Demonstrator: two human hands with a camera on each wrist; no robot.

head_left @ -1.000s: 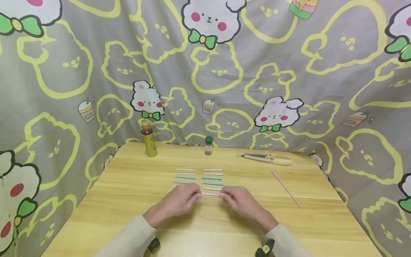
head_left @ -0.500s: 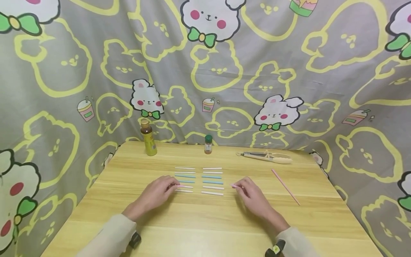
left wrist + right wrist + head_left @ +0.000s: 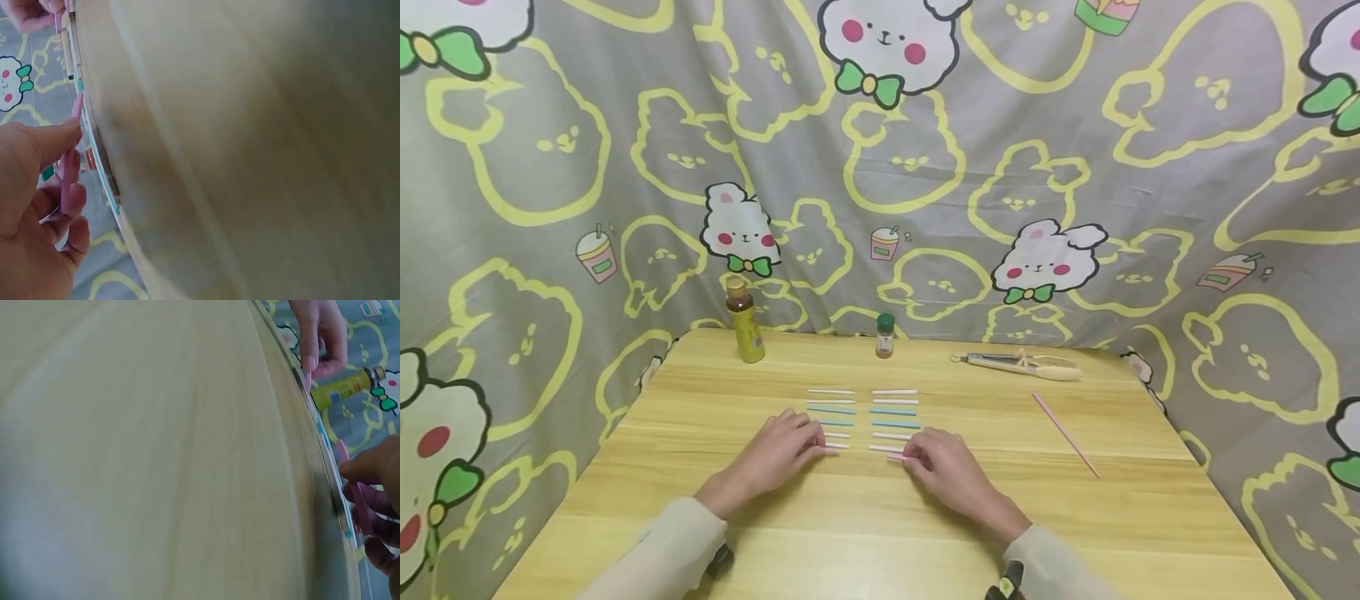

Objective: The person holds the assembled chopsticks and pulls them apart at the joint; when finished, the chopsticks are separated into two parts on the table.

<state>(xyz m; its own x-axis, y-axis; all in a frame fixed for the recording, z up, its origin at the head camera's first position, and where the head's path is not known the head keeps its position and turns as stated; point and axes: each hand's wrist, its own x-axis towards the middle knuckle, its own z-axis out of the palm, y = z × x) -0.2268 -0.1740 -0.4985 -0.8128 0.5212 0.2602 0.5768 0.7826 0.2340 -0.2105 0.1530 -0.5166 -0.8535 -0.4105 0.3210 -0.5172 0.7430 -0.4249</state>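
My left hand pinches a short pink straw piece between thumb and fingers, close over the table at the near end of the left column of straw pieces. Another short pink straw piece is pinched in my right hand, at the near end of the right column. White straw pieces and blue straw pieces lie side by side in these two columns. The left hand hides the outer ends of several pieces in its column.
A long pink straw lies slanted on the wooden table at the right. Along the back stand a yellow-labelled bottle and a small green-capped jar, with tongs lying at the back right. A patterned curtain hangs behind.
My hands were together on a pink straw, then moved apart with a pink piece in each. Since then the right hand has come left and nearer, and the left piece has shifted nearer.
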